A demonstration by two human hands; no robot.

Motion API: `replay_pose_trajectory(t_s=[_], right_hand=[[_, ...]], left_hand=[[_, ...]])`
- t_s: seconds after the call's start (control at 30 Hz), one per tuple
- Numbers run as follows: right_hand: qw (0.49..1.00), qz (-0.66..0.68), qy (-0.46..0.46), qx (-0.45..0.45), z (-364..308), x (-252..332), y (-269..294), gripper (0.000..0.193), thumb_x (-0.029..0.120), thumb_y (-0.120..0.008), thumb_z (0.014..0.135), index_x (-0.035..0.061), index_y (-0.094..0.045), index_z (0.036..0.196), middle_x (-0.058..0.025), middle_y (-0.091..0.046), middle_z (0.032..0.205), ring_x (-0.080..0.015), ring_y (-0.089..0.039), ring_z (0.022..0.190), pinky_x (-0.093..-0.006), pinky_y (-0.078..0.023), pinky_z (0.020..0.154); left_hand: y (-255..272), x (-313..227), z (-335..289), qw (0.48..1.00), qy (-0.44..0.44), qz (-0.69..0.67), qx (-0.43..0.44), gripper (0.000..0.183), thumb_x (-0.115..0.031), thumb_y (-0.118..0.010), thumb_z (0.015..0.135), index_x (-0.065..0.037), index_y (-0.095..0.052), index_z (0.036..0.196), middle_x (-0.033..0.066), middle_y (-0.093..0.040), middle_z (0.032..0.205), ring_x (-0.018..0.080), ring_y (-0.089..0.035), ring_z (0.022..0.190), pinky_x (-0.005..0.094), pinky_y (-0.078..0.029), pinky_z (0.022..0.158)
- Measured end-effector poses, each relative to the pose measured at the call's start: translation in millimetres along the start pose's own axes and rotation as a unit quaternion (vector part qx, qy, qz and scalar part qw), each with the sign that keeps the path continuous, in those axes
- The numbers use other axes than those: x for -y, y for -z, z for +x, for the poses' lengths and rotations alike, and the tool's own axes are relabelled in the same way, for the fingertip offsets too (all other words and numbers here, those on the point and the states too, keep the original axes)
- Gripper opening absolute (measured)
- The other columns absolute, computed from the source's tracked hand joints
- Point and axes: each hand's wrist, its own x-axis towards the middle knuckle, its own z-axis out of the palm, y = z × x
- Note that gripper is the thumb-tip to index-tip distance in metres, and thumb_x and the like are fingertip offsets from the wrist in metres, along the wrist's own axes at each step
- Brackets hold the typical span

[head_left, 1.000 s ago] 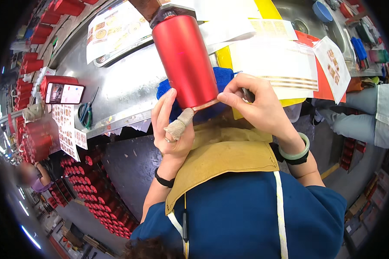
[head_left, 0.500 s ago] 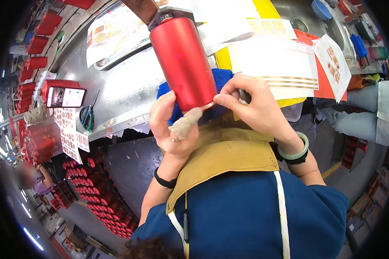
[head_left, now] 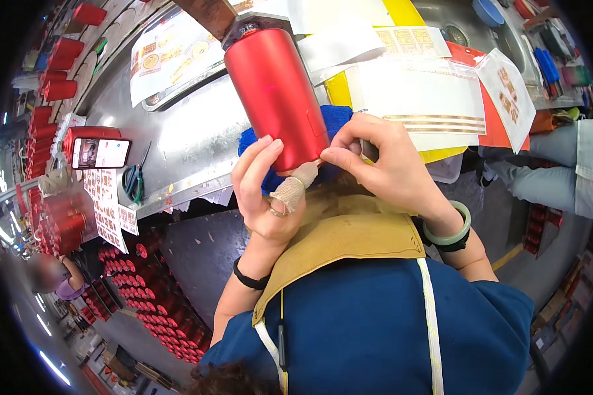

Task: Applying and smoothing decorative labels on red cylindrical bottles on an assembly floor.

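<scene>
A red metallic cylinder [head_left: 277, 99] is tilted toward me, its far end seated on a dark metal fixture [head_left: 244, 29]. My left hand [head_left: 270, 194] cups its lower left side, fingertips against the red wall. A beige knit cover [head_left: 295, 186] wraps one digit of that hand, pressed at the near rim. At the rim's right end, my right hand [head_left: 389, 161] pinches what looks like a thin copper-coloured strip [head_left: 319, 162] between thumb and forefinger. Something dark grey [head_left: 369, 151] shows inside the right hand; its kind is hidden. A blue cloth [head_left: 336, 118] lies beneath the cylinder.
Printed sheets [head_left: 422, 99] cover the metal bench on the right. Scissors [head_left: 133, 183] and a phone [head_left: 101, 153] propped on a red cylinder are at left. Many red cylinders [head_left: 158, 309] are stacked on the floor at lower left. Another person's legs [head_left: 547, 178] show at right.
The covered digit of my left hand has moved right and up along the rim, nearer my right fingertips. Less of the copper-coloured strip shows. The cylinder has shifted slightly left.
</scene>
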Motion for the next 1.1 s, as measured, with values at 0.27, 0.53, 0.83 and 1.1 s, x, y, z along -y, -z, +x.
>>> replay_pose_trajectory(t_s=[0.27,0.53,0.83,1.1], right_hand=[[0.997,-0.034,-0.016,-0.067,-6,-10,7,0.023,0.019,-0.07,0.097,0.0021,-0.065,0.111,-0.0055,-0.057,0.097,-0.0124,-0.053,0.088,-0.028,-0.045,0.081],[1.0,0.002,0.027,0.009,-7,2,6,0.012,0.003,-0.061,0.098,0.0003,-0.063,0.11,-0.0086,-0.064,0.097,-0.019,-0.062,0.091,-0.0323,-0.05,0.084],[1.0,-0.001,0.028,-0.009,-6,11,-4,0.012,0.007,-0.068,0.092,0.0004,-0.061,0.099,-0.019,-0.067,0.092,-0.0388,-0.066,0.086,-0.0423,-0.052,0.078],[0.999,-0.003,0.039,-0.025,-3,11,-11,0.02,0.011,-0.077,0.089,0.0,-0.063,0.097,-0.0108,-0.067,0.086,-0.0221,-0.066,0.078,-0.0326,-0.052,0.073]], left_hand=[[-14,-4,-12,0.953,0.166,-0.24,-0.088,0.048,0.019,-0.073,0.083,0.015,-0.053,0.126,0.0201,-0.053,0.13,0.0402,-0.059,0.126,0.0522,-0.058,0.106],[-17,-1,-17,0.949,0.168,-0.245,-0.103,0.044,0.017,-0.073,0.085,0.015,-0.056,0.125,0.0204,-0.053,0.131,0.039,-0.059,0.127,0.0509,-0.057,0.107],[-17,-4,-17,0.952,0.167,-0.232,-0.113,0.041,0.014,-0.074,0.086,0.015,-0.057,0.124,0.0208,-0.056,0.13,0.0382,-0.06,0.126,0.0498,-0.057,0.107],[-18,1,-21,0.946,0.172,-0.252,-0.114,0.046,0.012,-0.077,0.084,0.009,-0.057,0.125,0.0247,-0.057,0.131,0.0367,-0.062,0.125,0.0471,-0.057,0.105]])
